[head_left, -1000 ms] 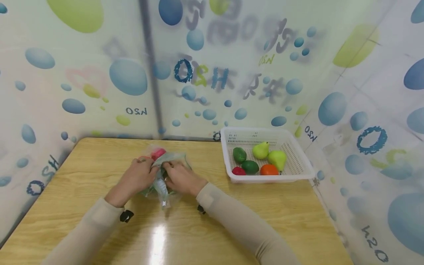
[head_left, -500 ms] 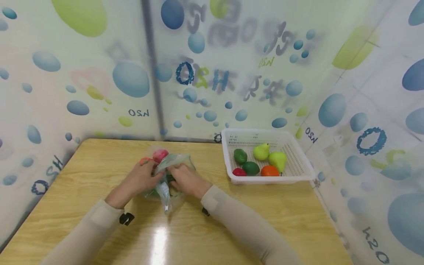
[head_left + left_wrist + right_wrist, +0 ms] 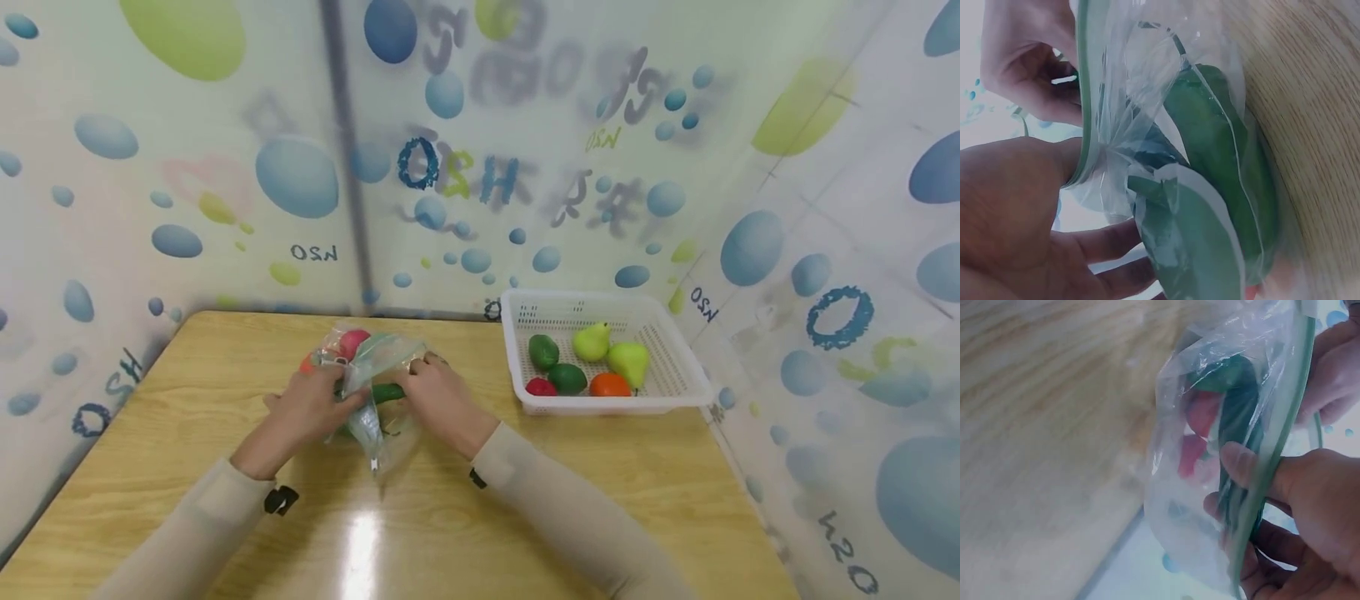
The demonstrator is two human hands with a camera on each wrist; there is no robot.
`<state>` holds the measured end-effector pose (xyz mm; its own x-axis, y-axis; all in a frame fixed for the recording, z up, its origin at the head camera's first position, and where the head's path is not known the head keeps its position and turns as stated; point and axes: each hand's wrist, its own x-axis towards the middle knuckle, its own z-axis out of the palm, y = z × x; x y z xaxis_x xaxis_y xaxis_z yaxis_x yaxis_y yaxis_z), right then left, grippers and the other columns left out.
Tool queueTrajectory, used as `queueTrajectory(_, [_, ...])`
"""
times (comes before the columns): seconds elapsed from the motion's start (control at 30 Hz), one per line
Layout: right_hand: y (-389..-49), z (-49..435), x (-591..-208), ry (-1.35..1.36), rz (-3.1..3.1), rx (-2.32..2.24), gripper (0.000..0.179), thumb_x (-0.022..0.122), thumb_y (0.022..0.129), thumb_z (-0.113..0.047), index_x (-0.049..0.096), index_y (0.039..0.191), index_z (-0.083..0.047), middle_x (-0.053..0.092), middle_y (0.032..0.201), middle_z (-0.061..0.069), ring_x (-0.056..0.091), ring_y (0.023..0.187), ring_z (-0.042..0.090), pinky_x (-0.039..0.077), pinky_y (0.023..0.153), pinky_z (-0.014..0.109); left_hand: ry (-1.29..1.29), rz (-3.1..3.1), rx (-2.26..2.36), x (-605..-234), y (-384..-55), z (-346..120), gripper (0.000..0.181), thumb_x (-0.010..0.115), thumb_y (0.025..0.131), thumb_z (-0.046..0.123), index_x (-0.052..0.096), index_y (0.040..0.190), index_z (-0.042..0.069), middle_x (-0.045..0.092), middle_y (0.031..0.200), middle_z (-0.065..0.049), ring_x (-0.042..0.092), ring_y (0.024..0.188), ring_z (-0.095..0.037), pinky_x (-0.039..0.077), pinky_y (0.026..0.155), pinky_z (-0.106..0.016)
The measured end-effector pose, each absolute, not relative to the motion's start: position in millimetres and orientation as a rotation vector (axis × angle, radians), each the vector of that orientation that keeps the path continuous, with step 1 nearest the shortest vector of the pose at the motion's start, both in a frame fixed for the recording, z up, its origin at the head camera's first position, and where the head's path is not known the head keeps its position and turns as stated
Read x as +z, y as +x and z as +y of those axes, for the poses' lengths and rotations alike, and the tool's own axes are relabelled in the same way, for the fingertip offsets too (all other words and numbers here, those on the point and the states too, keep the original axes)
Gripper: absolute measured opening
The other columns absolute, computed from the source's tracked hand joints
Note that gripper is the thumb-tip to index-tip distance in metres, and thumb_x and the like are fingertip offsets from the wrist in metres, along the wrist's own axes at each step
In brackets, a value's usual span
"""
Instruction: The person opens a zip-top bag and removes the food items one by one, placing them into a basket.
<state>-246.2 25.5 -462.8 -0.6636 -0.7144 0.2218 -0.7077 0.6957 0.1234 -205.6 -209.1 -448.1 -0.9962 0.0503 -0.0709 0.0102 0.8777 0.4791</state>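
Note:
A clear zip bag (image 3: 378,354) with a green-edged mouth lies on the table, holding toy-like produce. My left hand (image 3: 307,404) grips its left side, the thumb at the rim in the left wrist view. With fingers inside the mouth, my right hand (image 3: 446,400) holds a long green pepper (image 3: 387,392) between thumb and fingers. Long green shapes like peppers (image 3: 1222,150) show through the plastic in the left wrist view. A pink-red round item (image 3: 354,342) and an orange one (image 3: 307,362) sit at the bag's far left. Folds of plastic hide part of the contents.
A white perforated basket (image 3: 600,407) stands at the table's back right. In it are green pears (image 3: 628,360), dark green avocado-like items (image 3: 567,378), an orange fruit (image 3: 610,384) and a red one (image 3: 540,387). The patterned wall (image 3: 465,208) closes off the back.
My right hand has drawn back to the right from deeper in the bag, and the green pepper now shows at its fingertips. My left hand has shifted slightly at the bag's left side.

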Motion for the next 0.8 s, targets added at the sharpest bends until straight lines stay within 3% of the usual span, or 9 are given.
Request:
queueTrajectory(0.1, [-242, 32, -457, 1.086, -2.632, -0.055, 0.031, 0.087, 0.107, -0.038, 0.084, 0.134, -0.023, 0.084, 0.123, 0.002, 0.073, 0.111, 0.019, 0.061, 0.105, 0.031, 0.040, 2.965, 0.751, -448, -204, -209, 0.041, 0.071, 0.113, 0.051, 0.069, 0.105, 0.011, 0.073, 0.102, -0.015, 0.066, 0.101, -0.041, 0.035, 0.094, -0.104])
queueTrajectory(0.17, [-240, 37, -453, 1.065, -2.631, -0.040, 0.030, 0.087, 0.108, -0.035, 0.084, 0.135, -0.024, 0.084, 0.122, 0.002, 0.071, 0.110, 0.020, 0.062, 0.102, 0.031, 0.057, 2.969, 0.754, -449, -203, -209, 0.040, 0.070, 0.114, 0.049, 0.066, 0.100, 0.012, 0.071, 0.100, -0.014, 0.065, 0.098, -0.039, 0.040, 0.092, -0.100])
queueTrajectory(0.27, [-236, 45, -446, 1.042, -2.604, -0.035, 0.027, 0.087, 0.108, -0.029, 0.085, 0.135, -0.025, 0.083, 0.121, 0.002, 0.068, 0.109, 0.021, 0.061, 0.099, 0.030, 0.115, 2.996, 0.777, -452, -202, -209, 0.037, 0.070, 0.114, 0.042, 0.065, 0.096, 0.011, 0.069, 0.099, -0.014, 0.064, 0.092, -0.034, 0.057, 0.082, -0.074])
queueTrajectory(0.33, [-234, 51, -442, 1.033, -2.558, -0.047, 0.026, 0.088, 0.107, -0.024, 0.086, 0.133, -0.025, 0.082, 0.120, 0.001, 0.067, 0.107, 0.021, 0.059, 0.097, 0.030, 0.166, 3.018, 0.797, -455, -202, -210, 0.035, 0.071, 0.114, 0.037, 0.064, 0.094, 0.010, 0.067, 0.093, -0.012, 0.062, 0.084, -0.029, 0.056, 0.071, -0.052])
queueTrajectory(0.4, [-233, 57, -438, 1.021, -2.509, -0.038, 0.027, 0.090, 0.104, -0.019, 0.087, 0.131, -0.024, 0.081, 0.120, 0.002, 0.066, 0.107, 0.022, 0.059, 0.097, 0.030, 0.208, 3.035, 0.815, -457, -201, -211, 0.033, 0.072, 0.114, 0.033, 0.063, 0.093, 0.009, 0.063, 0.087, -0.009, 0.060, 0.077, -0.025, 0.049, 0.064, -0.039])
queueTrajectory(0.6, [-234, 78, -429, 0.983, -2.426, 0.061, 0.029, 0.094, 0.101, -0.019, 0.086, 0.128, -0.020, 0.079, 0.121, 0.005, 0.069, 0.110, 0.026, 0.063, 0.100, 0.034, 0.246, 3.034, 0.830, -459, -202, -213, 0.033, 0.071, 0.114, 0.031, 0.060, 0.093, 0.008, 0.055, 0.079, -0.004, 0.054, 0.071, -0.022, 0.044, 0.063, -0.036])
queueTrajectory(0.8, [-240, 100, -421, 0.913, -2.409, 0.116, 0.032, 0.095, 0.100, -0.022, 0.084, 0.130, -0.020, 0.081, 0.127, 0.005, 0.073, 0.116, 0.029, 0.065, 0.103, 0.039, 0.237, 3.026, 0.805, -459, -204, -215, 0.032, 0.071, 0.113, 0.032, 0.064, 0.096, 0.006, 0.059, 0.082, -0.007, 0.057, 0.073, -0.023, 0.046, 0.063, -0.037])
